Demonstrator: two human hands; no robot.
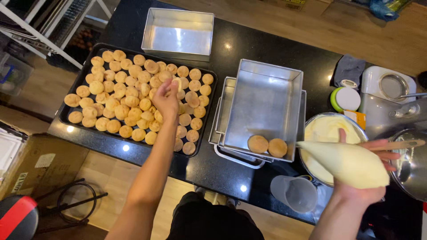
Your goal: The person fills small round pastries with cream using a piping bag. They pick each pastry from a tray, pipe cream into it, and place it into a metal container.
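My left hand [166,98] reaches over a dark baking tray [78,80] packed with several small golden puffs and pinches one puff [176,82] between its fingertips. My right hand [362,171] grips a full cream-filled piping bag [342,161], its tip pointing left toward a stack of silver rectangular pans [265,101]. Two puffs [267,146] lie in the near corner of the top pan. A metal bowl of pale cream [327,129] sits just behind the bag.
Another silver pan [179,33] stands at the back of the black counter [231,49]. A clear plastic cup [296,192] lies near the front edge. A green-rimmed lid [345,98], a white appliance [388,85] and a steel bowl [411,166] crowd the right side.
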